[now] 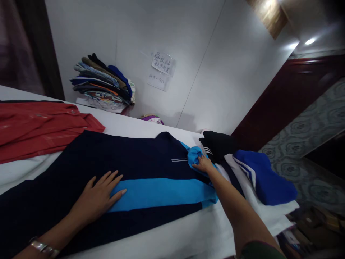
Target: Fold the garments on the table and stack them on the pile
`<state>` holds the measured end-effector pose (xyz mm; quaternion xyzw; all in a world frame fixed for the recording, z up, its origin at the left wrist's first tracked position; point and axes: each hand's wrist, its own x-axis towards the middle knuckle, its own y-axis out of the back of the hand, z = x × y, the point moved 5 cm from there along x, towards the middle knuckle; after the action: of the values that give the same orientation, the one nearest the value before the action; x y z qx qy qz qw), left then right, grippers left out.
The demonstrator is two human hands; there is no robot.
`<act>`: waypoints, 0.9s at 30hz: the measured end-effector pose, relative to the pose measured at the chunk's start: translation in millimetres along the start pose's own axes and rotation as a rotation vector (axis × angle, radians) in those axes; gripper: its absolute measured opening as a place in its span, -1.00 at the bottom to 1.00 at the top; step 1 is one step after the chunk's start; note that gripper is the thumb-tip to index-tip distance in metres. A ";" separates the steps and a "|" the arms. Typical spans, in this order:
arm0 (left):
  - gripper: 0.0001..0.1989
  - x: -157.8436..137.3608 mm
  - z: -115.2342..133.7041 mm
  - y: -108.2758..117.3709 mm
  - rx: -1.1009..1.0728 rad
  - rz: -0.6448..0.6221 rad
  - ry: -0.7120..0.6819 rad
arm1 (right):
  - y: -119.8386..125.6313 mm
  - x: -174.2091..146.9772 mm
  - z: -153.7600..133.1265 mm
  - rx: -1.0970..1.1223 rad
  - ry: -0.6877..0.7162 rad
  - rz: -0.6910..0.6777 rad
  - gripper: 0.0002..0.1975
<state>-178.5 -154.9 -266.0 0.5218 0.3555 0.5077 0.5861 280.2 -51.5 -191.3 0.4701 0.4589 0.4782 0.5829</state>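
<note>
A dark navy garment (129, 154) with a bright blue sleeve (161, 194) folded across it lies spread on the white table. My left hand (101, 192) rests flat on the navy cloth at the near end of that sleeve, fingers spread. Toward the garment's right end, my right hand (203, 163) grips a bunched bright blue sleeve (194, 155), fingers closed into the cloth. Two thin pale stripes show on the navy cloth just left of the bunch.
A red garment (40, 126) lies at the left. Folded clothes (102, 82) are stacked against the wall behind. To the right sit a black garment (219, 142) and a blue one (265, 176) with white stripes. Handwritten paper signs (162, 64) hang on the wall.
</note>
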 end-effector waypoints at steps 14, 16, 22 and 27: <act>-0.33 -3.5 2.0 2.5 -0.020 -0.037 0.019 | -15.5 32.6 17.6 -0.057 -0.085 -0.009 -0.61; -0.33 -3.9 3.5 3.5 -0.012 -0.047 0.020 | -6.7 39.8 11.8 -0.056 -0.098 -0.034 -0.65; -0.37 -3.6 8.9 11.3 -0.040 -0.033 0.034 | 33.9 66.3 -46.6 0.033 0.017 0.090 -0.65; -0.33 -5.6 3.6 9.6 -0.106 -0.143 0.076 | 44.8 102.4 -117.0 0.203 0.182 0.132 -0.55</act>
<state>-178.6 -161.8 -256.5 0.4438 0.3865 0.5019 0.6339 171.8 67.0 -171.8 0.5105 0.5240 0.5071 0.4556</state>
